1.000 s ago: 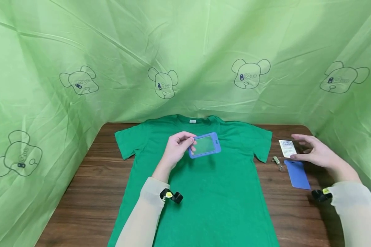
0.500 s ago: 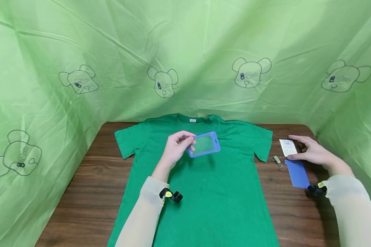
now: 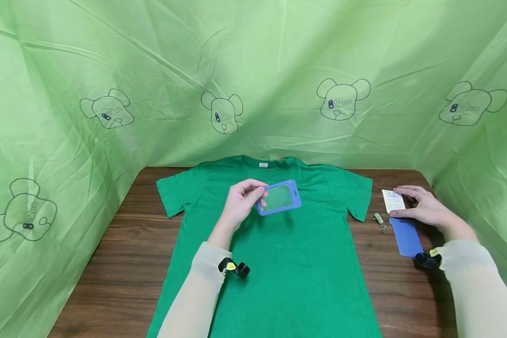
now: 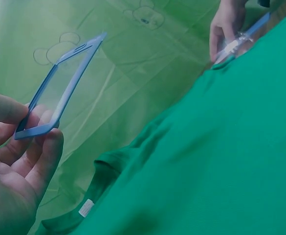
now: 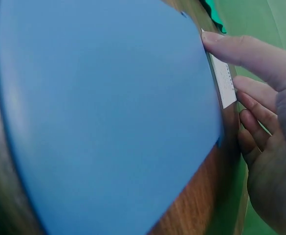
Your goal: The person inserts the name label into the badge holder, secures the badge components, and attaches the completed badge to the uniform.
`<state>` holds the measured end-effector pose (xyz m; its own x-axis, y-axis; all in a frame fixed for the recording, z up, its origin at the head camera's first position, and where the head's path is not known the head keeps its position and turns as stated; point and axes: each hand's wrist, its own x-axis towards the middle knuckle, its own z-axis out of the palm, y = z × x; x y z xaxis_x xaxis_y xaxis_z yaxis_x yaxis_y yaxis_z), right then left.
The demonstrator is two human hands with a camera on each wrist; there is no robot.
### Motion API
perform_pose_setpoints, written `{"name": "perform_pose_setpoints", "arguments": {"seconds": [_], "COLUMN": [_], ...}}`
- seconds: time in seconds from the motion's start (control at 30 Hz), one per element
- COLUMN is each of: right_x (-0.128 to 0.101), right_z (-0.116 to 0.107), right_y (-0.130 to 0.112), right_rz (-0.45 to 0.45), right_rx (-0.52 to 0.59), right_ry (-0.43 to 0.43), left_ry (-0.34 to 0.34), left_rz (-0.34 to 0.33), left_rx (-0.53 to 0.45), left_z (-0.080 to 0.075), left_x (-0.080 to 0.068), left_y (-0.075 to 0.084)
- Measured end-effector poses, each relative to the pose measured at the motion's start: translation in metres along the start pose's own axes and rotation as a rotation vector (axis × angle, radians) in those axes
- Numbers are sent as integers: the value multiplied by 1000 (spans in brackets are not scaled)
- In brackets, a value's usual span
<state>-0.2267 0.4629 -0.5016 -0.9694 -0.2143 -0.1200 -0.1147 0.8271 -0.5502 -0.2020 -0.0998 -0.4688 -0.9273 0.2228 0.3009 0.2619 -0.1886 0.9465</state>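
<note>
My left hand (image 3: 241, 203) holds a blue card holder frame (image 3: 296, 201) with a clear window by its left end, thumb on the front, above the shirt. In the left wrist view that frame (image 4: 74, 86) stands tilted up, its slotted end away from the palm. At the right of the table, my right hand (image 3: 426, 211) grips a small white printed card (image 3: 393, 201) by its edges. The right wrist view shows the thumb at one end of the card (image 5: 224, 85) and fingertips at the other. A blue holder back panel (image 3: 407, 238) lies just below the card.
A green T-shirt (image 3: 287, 263) lies spread across the dark wooden table (image 3: 122, 253). Beside its right sleeve sits a small metal clip with a clear strap (image 3: 379, 221). A light green curtain (image 3: 270, 56) with bear drawings surrounds the table's back and sides.
My right hand has moved left and closed in on the white card, its thumb now at the lower edge. The card has shifted slightly upward in view. The left hand stays almost still.
</note>
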Motion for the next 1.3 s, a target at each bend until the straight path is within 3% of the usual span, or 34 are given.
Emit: {"name": "perform_pose_setpoints", "arguments": {"seconds": [0.5, 0.97, 1.3], "right_x": [6, 8, 5], "right_z": [7, 9, 6], "right_y": [-2, -14, -18], "right_rz": [2, 48, -1], "right_rx": [44, -30, -76], "right_ry": [97, 146, 167], "left_ry": [2, 9, 5], "left_rz": [4, -7, -5], "left_rx": [6, 5, 5], "left_z": [-1, 1, 1], "left_x": [0, -1, 0], "left_y": [0, 4, 2]}}
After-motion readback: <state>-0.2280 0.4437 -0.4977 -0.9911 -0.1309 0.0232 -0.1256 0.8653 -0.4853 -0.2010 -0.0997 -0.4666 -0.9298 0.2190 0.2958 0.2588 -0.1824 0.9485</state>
